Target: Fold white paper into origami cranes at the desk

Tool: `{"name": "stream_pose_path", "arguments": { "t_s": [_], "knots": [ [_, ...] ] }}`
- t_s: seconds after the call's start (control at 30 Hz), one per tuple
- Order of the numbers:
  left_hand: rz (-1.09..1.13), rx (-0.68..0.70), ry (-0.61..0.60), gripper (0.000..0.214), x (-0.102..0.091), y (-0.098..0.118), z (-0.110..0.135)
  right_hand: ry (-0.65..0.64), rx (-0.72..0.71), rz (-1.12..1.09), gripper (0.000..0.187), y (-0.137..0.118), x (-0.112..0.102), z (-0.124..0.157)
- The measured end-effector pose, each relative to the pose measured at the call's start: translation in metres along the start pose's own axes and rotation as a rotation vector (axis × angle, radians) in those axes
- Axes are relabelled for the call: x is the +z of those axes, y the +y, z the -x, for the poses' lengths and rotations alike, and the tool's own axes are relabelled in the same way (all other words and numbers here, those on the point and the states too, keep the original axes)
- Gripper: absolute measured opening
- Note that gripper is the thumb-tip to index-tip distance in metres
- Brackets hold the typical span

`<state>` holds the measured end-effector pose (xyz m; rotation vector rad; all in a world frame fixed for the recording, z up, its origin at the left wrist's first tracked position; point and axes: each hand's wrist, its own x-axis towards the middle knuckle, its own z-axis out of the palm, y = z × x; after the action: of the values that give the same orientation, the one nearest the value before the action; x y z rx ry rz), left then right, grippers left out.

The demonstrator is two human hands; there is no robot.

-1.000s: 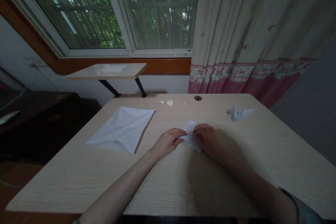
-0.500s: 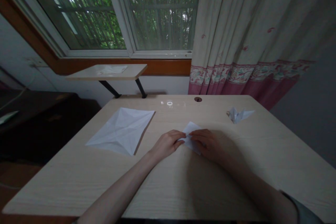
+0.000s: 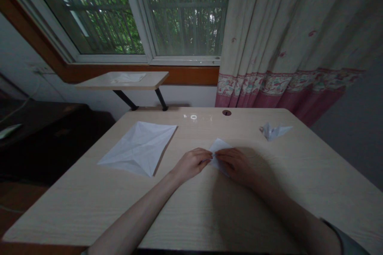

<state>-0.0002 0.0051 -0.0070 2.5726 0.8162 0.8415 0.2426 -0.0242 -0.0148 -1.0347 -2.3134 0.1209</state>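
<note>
A small folded white paper (image 3: 220, 146) lies on the light wooden table (image 3: 209, 207) near its middle. My left hand (image 3: 191, 163) pinches the paper's left edge with closed fingers. My right hand (image 3: 236, 164) lies over the paper's right part, fingers curled and pressing on it, fingertips meeting the left hand's. Most of the paper is hidden under both hands; only its far corner shows.
A large creased white sheet (image 3: 139, 147) lies flat on the table's left side. A small folded paper figure (image 3: 274, 131) sits at the far right. A cable hole (image 3: 226, 112) is at the far edge. A window, a curtain (image 3: 284, 40) and a small shelf (image 3: 122, 80) lie beyond.
My right hand has slid left over the small paper, covering more of it, until its fingertips meet the left hand's. The left hand has barely moved.
</note>
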Motion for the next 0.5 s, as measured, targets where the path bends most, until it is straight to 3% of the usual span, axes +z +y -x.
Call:
{"name": "stream_pose_path", "arguments": {
  "t_s": [0.23, 0.5],
  "knots": [
    [-0.04, 0.084, 0.003, 0.019, -0.0018, -0.0013, -0.0001, -0.043, 0.015, 0.014, 0.033, -0.0003, 0.0013, -0.0011],
    [-0.241, 0.196, -0.023, 0.028, -0.007, 0.0009, -0.0035, -0.053, 0.006, 0.004, 0.032, -0.003, -0.0021, -0.0041]
  ]
}}
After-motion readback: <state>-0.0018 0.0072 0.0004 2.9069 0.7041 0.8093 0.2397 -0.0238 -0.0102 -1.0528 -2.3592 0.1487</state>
